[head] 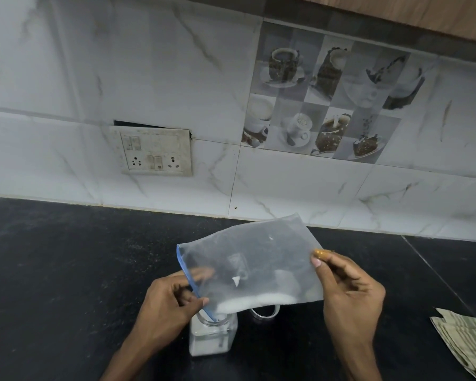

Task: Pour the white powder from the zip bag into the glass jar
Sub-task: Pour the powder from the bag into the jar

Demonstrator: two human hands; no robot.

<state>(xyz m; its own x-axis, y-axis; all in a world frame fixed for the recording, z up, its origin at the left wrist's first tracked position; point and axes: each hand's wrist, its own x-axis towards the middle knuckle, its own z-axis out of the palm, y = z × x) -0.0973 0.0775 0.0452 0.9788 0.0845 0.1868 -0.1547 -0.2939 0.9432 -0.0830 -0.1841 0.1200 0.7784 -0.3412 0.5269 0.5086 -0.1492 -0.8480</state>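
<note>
The zip bag [254, 266] slants down-left, its blue zip mouth over the glass jar [213, 336] beside the pinching left hand [168, 306], while the right hand [351, 295] pinches the raised far corner.

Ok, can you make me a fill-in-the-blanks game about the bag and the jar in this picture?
1. The zip bag has a ____ zip strip along its open edge.
2. The powder inside the bag is ____.
3. The bag's open corner points down into the glass ____.
4. The counter under everything is ____.

Missing words: blue; white; jar; black
</note>
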